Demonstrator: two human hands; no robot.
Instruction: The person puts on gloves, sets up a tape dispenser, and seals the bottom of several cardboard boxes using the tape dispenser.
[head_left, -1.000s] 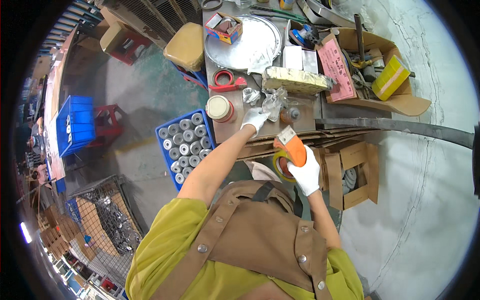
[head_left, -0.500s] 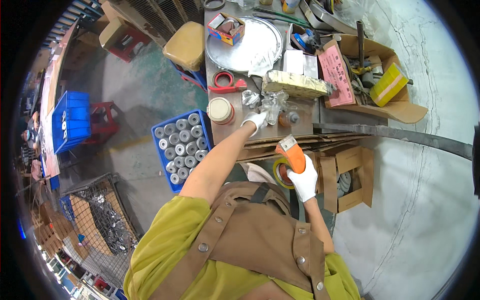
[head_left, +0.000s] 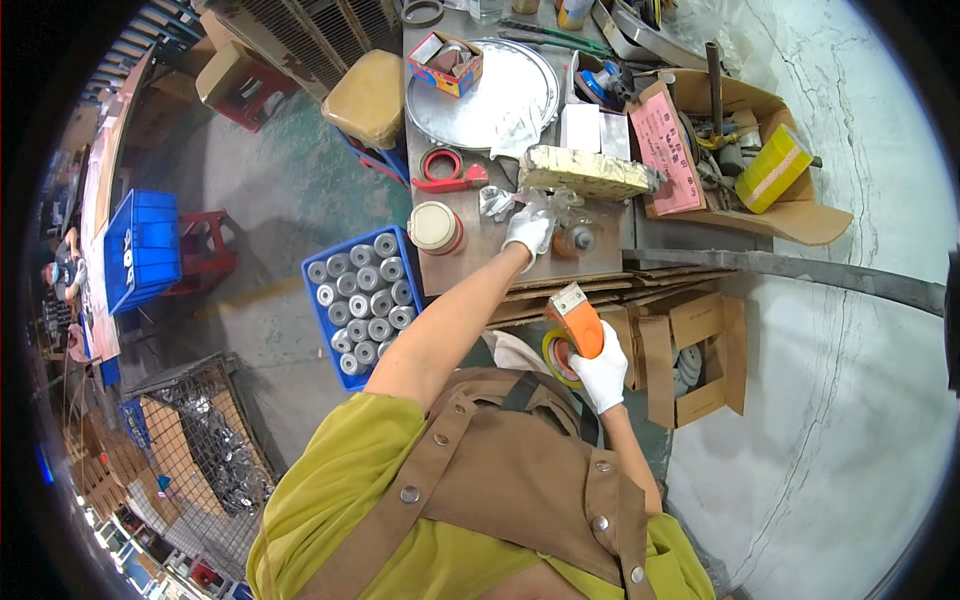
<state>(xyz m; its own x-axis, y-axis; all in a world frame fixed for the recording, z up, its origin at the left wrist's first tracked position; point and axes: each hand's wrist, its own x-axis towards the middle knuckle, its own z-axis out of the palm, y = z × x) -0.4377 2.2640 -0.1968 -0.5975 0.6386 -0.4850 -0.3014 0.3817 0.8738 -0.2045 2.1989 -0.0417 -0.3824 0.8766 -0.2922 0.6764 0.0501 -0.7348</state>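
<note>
My gloved left hand (head_left: 530, 226) reaches over the metal tabletop, on or against a crumpled clear plastic bag (head_left: 568, 203). Its fingertips blend with the plastic, so their grip is unclear. Just right of that hand stands a small clear bottle with brown contents (head_left: 574, 241). A crumpled white wad (head_left: 495, 203) lies on its left. In front of my apron, my gloved right hand (head_left: 602, 372) is wrapped round an orange-handled tool with a flat metal end (head_left: 577, 322). The metal end points up toward the table. Rolls of tape (head_left: 559, 358) show partly behind this hand.
A round tin (head_left: 435, 228) and a red tape dispenser (head_left: 450, 178) stand on the table's left side. A yellowish wrapped block (head_left: 585, 172) lies beyond my left hand. Left of the table, a blue crate (head_left: 311, 290) holds silver cylinders. An open carton (head_left: 690, 400) sits low at right.
My left hand has moved right, from beside the plastic bag to over it. My right hand has shifted slightly left and lower, still holding the orange-handled tool.
</note>
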